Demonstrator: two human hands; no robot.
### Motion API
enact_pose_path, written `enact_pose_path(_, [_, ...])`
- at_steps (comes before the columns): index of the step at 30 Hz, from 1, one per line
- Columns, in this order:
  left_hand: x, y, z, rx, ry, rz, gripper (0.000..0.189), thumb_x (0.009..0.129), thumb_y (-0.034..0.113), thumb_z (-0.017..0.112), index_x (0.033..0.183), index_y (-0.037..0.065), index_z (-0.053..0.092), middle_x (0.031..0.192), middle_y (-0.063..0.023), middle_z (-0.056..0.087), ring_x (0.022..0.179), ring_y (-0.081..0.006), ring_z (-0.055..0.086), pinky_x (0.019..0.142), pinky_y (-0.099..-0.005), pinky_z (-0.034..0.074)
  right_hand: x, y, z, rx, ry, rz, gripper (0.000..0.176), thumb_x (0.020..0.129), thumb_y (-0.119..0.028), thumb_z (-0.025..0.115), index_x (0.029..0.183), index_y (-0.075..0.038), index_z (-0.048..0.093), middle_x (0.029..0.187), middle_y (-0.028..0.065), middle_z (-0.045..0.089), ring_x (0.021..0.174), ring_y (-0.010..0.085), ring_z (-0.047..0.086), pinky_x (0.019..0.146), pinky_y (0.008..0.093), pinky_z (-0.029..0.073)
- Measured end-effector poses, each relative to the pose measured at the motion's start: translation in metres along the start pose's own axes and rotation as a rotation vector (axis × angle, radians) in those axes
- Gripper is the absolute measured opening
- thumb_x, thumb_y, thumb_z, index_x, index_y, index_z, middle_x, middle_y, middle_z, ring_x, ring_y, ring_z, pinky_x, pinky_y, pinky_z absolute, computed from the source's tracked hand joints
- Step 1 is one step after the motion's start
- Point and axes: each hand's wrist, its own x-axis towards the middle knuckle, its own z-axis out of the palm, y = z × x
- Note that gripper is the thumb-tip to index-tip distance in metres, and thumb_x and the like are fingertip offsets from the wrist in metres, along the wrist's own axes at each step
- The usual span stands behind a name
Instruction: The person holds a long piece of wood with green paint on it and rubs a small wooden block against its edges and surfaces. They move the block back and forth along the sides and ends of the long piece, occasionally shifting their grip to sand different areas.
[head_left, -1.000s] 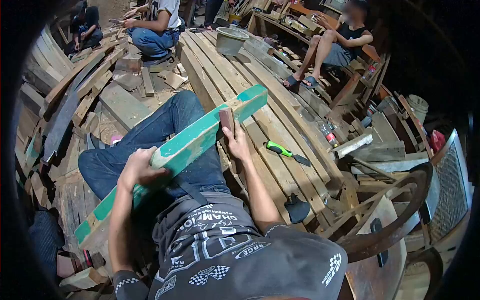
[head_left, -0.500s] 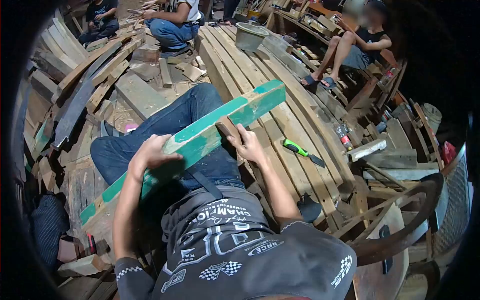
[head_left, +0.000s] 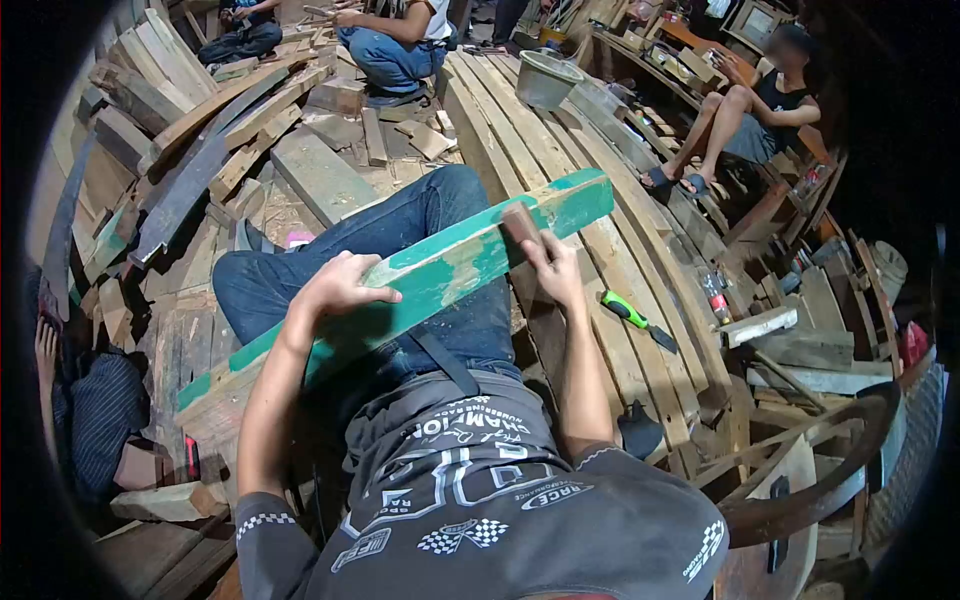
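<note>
A long plank [head_left: 455, 275] with worn green paint lies slanted across my lap, bare wood showing in patches. My left hand [head_left: 345, 285] grips its near edge, thumb on the painted face and fingers hidden behind. My right hand [head_left: 553, 268] is closed on a small brown sanding block [head_left: 520, 222], which rests against the plank's face near its upper right end. To the right of that hand, a tool with a green and black handle [head_left: 625, 308] and a short dark blade lies on the wooden beams [head_left: 590, 250].
A grey bucket [head_left: 548, 80] stands on the beams ahead. Scrap wood [head_left: 320, 175] is piled on the left. Several people sit ahead, one on the right [head_left: 770, 110]. Another person's hand [head_left: 46, 350] shows at the left edge. A curved wooden frame [head_left: 850, 480] stands at right.
The sanding block has moved up the plank's face towards its top edge and far end. The view has shifted, and another person's hand now shows at the left edge.
</note>
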Motion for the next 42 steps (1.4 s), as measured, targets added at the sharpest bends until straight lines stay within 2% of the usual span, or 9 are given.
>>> enact_pose_path(1, [-0.003,0.005,-0.002,0.011,0.004,-0.027,0.064,0.076,0.056,0.077,0.101,-0.003,0.072,0.085,-0.0258,0.070,0.083,-0.0411,0.068,0.076,-0.0470,0.051,0.005,0.005,0.007,0.101,0.257,-0.153,0.044,0.098,-0.044,0.067,0.104,0.000,0.066,0.079,0.0272,0.067,0.072,0.0435,0.067,0.066,0.0489,0.051])
enact_pose_path(3, [-0.005,0.019,-0.004,0.033,0.009,-0.079,0.069,0.075,0.061,0.076,0.102,-0.002,0.072,0.088,-0.0270,0.071,0.088,-0.0423,0.070,0.081,-0.0482,0.052,0.013,0.016,-0.005,-0.066,0.245,0.114,0.045,0.099,-0.044,0.067,0.102,0.000,0.065,0.081,0.0269,0.068,0.075,0.0448,0.068,0.067,0.0500,0.050])
enact_pose_path(4, [-0.004,0.021,-0.005,0.010,-0.042,-0.123,0.069,0.075,0.062,0.076,0.099,-0.002,0.071,0.088,-0.0276,0.070,0.086,-0.0437,0.069,0.079,-0.0491,0.052,0.014,0.017,-0.003,-0.005,0.282,0.068,0.043,0.099,-0.043,0.066,0.103,0.000,0.064,0.084,0.0290,0.068,0.080,0.0486,0.068,0.068,0.0510,0.051])
enact_pose_path(7, [-0.003,0.020,-0.003,0.006,-0.025,-0.108,0.067,0.075,0.062,0.076,0.097,-0.001,0.071,0.087,-0.0276,0.070,0.085,-0.0445,0.069,0.078,-0.0494,0.052,-0.003,-0.012,0.005,0.008,0.150,0.094,0.041,0.099,-0.041,0.066,0.106,-0.001,0.062,0.084,0.0310,0.067,0.085,0.0518,0.066,0.070,0.0514,0.051])
enact_pose_path(11, [-0.004,0.020,-0.003,0.046,-0.018,-0.106,0.068,0.074,0.061,0.077,0.100,-0.001,0.071,0.088,-0.0278,0.070,0.088,-0.0443,0.069,0.080,-0.0505,0.052,-0.019,0.010,0.025,-0.097,0.062,-0.223,0.039,0.095,-0.038,0.072,0.109,-0.005,0.058,0.083,0.0305,0.066,0.082,0.0514,0.066,0.063,0.0513,0.051])
enact_pose_path(15, [-0.010,0.029,-0.005,0.032,-0.003,-0.105,0.071,0.075,0.065,0.075,0.105,0.001,0.072,0.094,-0.0268,0.072,0.093,-0.0434,0.070,0.084,-0.0501,0.053,0.005,0.019,0.013,0.067,0.267,0.064,0.043,0.098,-0.039,0.069,0.113,0.001,0.067,0.087,0.0309,0.068,0.085,0.0492,0.069,0.067,0.0488,0.053])
enact_pose_path(17, [-0.006,0.031,-0.006,0.068,-0.078,-0.187,0.073,0.076,0.066,0.075,0.113,0.003,0.070,0.100,-0.0243,0.073,0.098,-0.0412,0.070,0.087,-0.0489,0.054,0.009,0.037,0.017,0.009,0.344,-0.070,0.047,0.100,-0.037,0.067,0.119,0.006,0.065,0.092,0.0334,0.068,0.091,0.0497,0.069,0.070,0.0477,0.053])
enact_pose_path(29, [-0.010,0.028,0.001,0.135,-0.075,-0.105,0.079,0.075,0.068,0.073,0.114,-0.001,0.068,0.101,-0.0270,0.072,0.099,-0.0442,0.069,0.086,-0.0509,0.054,-0.011,0.014,0.015,-0.001,0.225,0.161,0.068,0.103,-0.042,0.060,0.133,0.019,0.054,0.117,0.0432,0.062,0.118,0.0511,0.061,0.092,0.0493,0.053])
enact_pose_path(42, [-0.012,0.028,0.003,0.154,-0.061,-0.109,0.076,0.076,0.068,0.074,0.108,-0.001,0.067,0.100,-0.0266,0.071,0.099,-0.0449,0.068,0.086,-0.0519,0.053,-0.022,0.007,0.019,0.027,0.201,0.171,0.075,0.105,-0.048,0.055,0.136,0.020,0.049,0.101,0.0425,0.065,0.103,0.0514,0.068,0.082,0.0510,0.053])
